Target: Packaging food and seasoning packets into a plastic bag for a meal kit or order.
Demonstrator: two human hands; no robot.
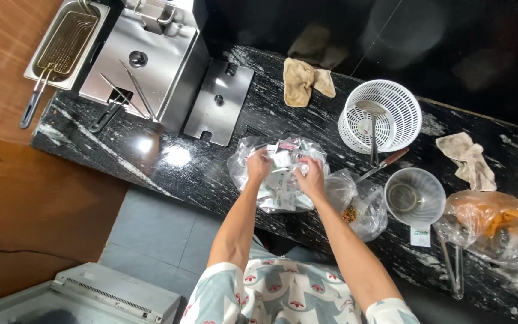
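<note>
**Fingers pinched a clear bag on the dark desk**

Fingers of the left hand (259, 165) and right hand (312, 177) both gripped the crinkled clear plastic bag of small white packets (278, 180), pulling its mouth apart so the contents showed. It rested on the black marbled stone desk (169, 162), steadying it, beside a white round plastic basket (381, 116).

basket (391, 108) behind cup (415, 195), right of bag (277, 192)

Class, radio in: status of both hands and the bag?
Left hand and right hand both gripping clear crinkled plastic bag of small packets. Bag on black marble counter. Nothing in the way.
</note>
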